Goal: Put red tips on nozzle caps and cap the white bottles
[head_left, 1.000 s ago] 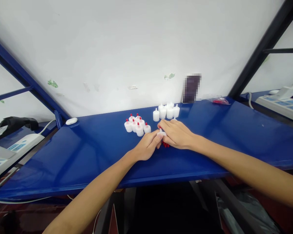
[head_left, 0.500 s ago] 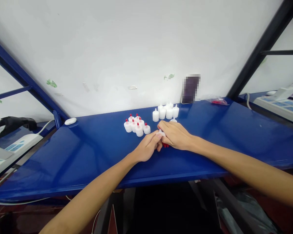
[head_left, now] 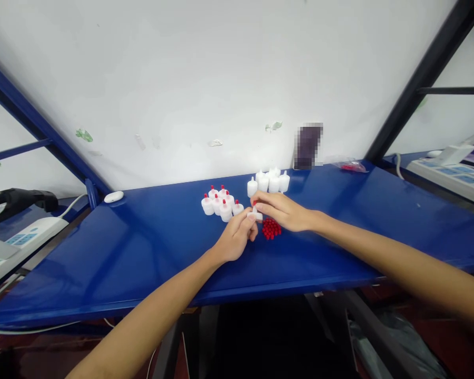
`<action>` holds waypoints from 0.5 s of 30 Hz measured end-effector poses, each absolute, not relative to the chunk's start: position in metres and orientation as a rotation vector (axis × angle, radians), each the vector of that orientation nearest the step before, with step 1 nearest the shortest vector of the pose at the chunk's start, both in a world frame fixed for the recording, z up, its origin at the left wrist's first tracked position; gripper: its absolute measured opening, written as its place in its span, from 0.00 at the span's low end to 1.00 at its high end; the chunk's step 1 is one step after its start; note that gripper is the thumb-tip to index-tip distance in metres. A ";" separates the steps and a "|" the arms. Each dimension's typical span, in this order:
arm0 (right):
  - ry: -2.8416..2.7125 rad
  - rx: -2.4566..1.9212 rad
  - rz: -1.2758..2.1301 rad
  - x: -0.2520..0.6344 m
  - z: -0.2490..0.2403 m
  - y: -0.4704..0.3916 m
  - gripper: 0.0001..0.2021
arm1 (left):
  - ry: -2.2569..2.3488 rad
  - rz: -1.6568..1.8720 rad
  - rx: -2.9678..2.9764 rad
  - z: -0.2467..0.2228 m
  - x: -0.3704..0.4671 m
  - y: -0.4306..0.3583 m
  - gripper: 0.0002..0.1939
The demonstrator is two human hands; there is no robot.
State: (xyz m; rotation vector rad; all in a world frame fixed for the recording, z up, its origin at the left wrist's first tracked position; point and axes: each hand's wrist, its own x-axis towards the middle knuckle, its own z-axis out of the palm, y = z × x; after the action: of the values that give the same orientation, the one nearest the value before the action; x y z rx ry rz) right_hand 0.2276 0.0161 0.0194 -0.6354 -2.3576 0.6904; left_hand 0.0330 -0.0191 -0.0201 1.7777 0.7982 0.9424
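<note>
A small white bottle (head_left: 254,216) is gripped between the thumb and fingers of my left hand (head_left: 237,234). My right hand (head_left: 282,210) pinches a red cap (head_left: 255,203) at the bottle's nozzle. Just below my right hand lies a cluster of loose red caps (head_left: 272,228). Several white bottles with red caps (head_left: 225,210) stand to the left of my hands. Behind my right hand stand several white bottles without caps (head_left: 274,183).
The blue table (head_left: 150,242) meets a white wall. A dark pixelated object (head_left: 308,147) leans there, beside a clear bag with red pieces (head_left: 353,166). A white case (head_left: 114,197) lies at the back left. Power strips (head_left: 27,237) flank the table.
My right hand has shifted slightly up and left, uncovering the pile of red caps. A red cap now shows on the held bottle's nozzle, which stands more upright.
</note>
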 end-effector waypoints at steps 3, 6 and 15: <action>-2.231 -0.717 0.709 0.223 0.030 0.023 0.14 | 0.802 0.899 1.748 -0.018 0.034 -0.019 0.19; -2.206 -0.821 0.512 0.217 0.040 0.036 0.12 | 0.796 0.816 1.717 -0.015 0.036 -0.020 0.14; -2.569 -0.973 0.096 0.191 0.041 0.053 0.09 | 0.853 0.750 1.777 -0.016 0.038 -0.021 0.06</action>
State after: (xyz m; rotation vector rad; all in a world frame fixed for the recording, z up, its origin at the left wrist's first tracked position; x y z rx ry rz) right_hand 0.1912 0.0530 0.0413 -0.9734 -2.5691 0.0960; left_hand 0.0377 -0.0215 -0.0155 1.7771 0.8528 0.7496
